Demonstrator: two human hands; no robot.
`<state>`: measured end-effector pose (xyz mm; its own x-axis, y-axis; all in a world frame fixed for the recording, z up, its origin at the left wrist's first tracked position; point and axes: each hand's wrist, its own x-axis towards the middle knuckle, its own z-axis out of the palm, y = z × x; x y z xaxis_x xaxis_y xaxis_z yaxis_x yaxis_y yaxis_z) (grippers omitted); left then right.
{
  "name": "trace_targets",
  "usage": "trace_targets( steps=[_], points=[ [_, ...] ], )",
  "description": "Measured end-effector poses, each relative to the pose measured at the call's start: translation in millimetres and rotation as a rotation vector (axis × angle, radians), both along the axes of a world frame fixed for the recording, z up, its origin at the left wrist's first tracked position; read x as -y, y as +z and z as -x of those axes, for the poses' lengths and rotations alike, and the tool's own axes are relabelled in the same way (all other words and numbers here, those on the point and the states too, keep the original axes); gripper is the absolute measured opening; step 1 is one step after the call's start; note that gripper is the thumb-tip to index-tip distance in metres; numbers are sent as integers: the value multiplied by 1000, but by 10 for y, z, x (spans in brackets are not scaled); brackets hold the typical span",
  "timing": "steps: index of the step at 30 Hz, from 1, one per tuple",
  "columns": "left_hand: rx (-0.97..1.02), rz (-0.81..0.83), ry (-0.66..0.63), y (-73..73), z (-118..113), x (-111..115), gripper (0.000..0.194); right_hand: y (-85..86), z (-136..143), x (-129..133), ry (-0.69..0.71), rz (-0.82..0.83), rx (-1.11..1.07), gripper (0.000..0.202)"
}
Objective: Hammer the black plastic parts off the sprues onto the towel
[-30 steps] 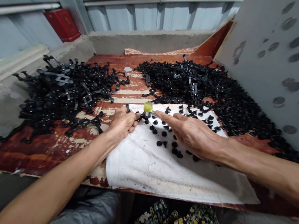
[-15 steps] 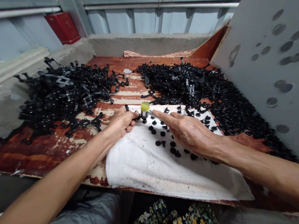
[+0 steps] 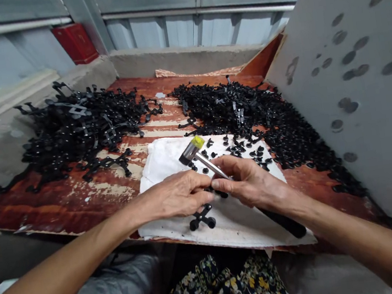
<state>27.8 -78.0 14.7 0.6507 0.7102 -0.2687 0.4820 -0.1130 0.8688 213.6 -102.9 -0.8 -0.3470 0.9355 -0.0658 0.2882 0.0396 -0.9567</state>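
Observation:
My right hand (image 3: pixel 250 178) is closed round a small hammer (image 3: pixel 215 167) with a metal shaft, a yellow-tipped head and a black grip. Its head points up and left above the white cloth (image 3: pixel 162 163). My left hand (image 3: pixel 180 192) pinches a black linked part (image 3: pixel 201 217), whose crossed arms and round feet show below the fingers; its upper end is hidden by the hands. The fingertips of both hands meet near the hammer shaft. Small black round pieces (image 3: pixel 234 149) lie scattered on the cloth beyond my right hand.
A heap of assembled black linkages (image 3: pixel 81 128) covers the left of the red-brown board (image 3: pixel 58 199). A long pile of black parts (image 3: pixel 267 113) runs along the right, beside a grey spotted panel (image 3: pixel 356 77). A red box (image 3: pixel 76 43) stands at the back left.
Both hands have come nearer to me and together. The hammer has swung from above the left fingertips to a slant, its grip now visible. The crossed black part now shows under my left hand.

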Motion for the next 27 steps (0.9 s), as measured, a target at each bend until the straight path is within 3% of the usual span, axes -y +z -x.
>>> trace_targets(
  steps=[2, 3, 6, 7, 13, 19, 22, 27],
  points=[
    [-80, -149, -23, -7, 39, 54, 18, -14, -7, 107, -15, 65, -49, 13],
    [-112, -213, 24, -6, 75, 90, 15, -16, -18, 158, -46, 78, -75, 12],
    [-127, -331, 374, -9, 211, 235, 26, -9, -60, 284, -175, 96, -146, 15],
    [-147, -327, 430, -14, 251, 289, 29, -6, -70, 317, -213, 103, -162, 17],
    [-195, -176, 279, -51, 195, 442, 36, -50, 14, 475, -250, 123, -155, 22],
    [14, 149, 324, -95, 23, 344, 30, -125, 115, 570, -188, 117, -188, 26],
    [38, 190, 365, -98, 42, 296, 29, -122, 53, 611, -178, 167, -186, 29],
    [-60, 240, 407, -77, 98, 188, 23, -186, -139, 739, -334, 225, -251, 35]
  ],
)
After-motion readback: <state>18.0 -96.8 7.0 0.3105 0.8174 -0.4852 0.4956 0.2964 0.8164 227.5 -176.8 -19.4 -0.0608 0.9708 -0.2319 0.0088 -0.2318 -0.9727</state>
